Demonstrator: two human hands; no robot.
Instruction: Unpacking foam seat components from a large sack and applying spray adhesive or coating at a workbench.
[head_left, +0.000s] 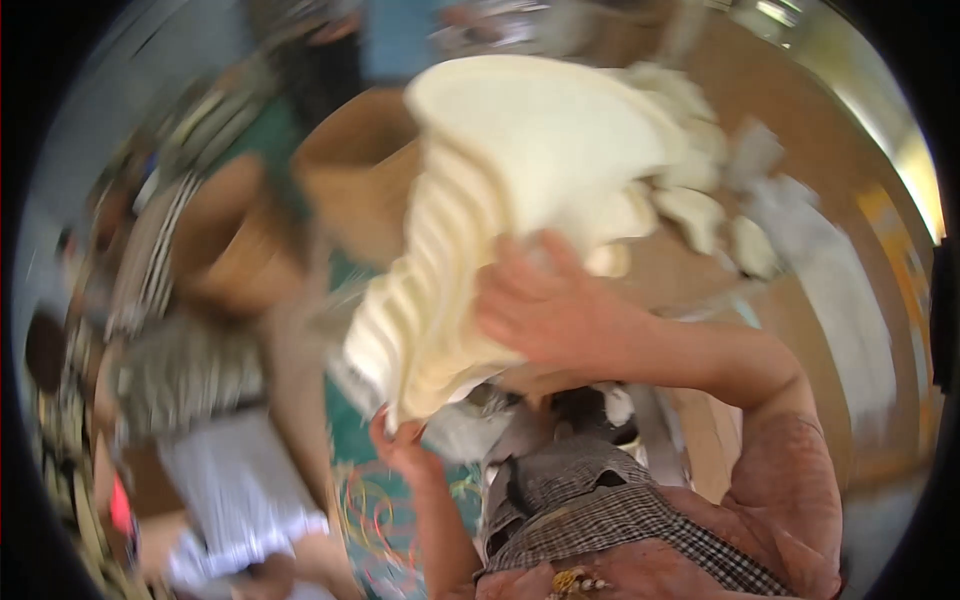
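A thick stack of cream moulded sheets [540, 130], smooth on top with wavy layered edges, is held up in front of me, tilted. It looks like foam, but the exact kind cannot be told through the blur. My right hand [550, 305] presses on the near side of the stack, fingers bent against its layers. At the stack's lower left corner, my left hand [400, 445] pinches the edge. Behind the stack, several loose cream pieces [690, 215] lie on the brown tabletop [800, 110].
Two open cardboard boxes [235, 240] stand at the left. Plastic-wrapped bundles [190, 375] and a white plastic packet [240, 480] sit nearer on that side. Clear plastic [840, 290] covers part of the table at right. Coloured strings [375, 530] lie on the green floor.
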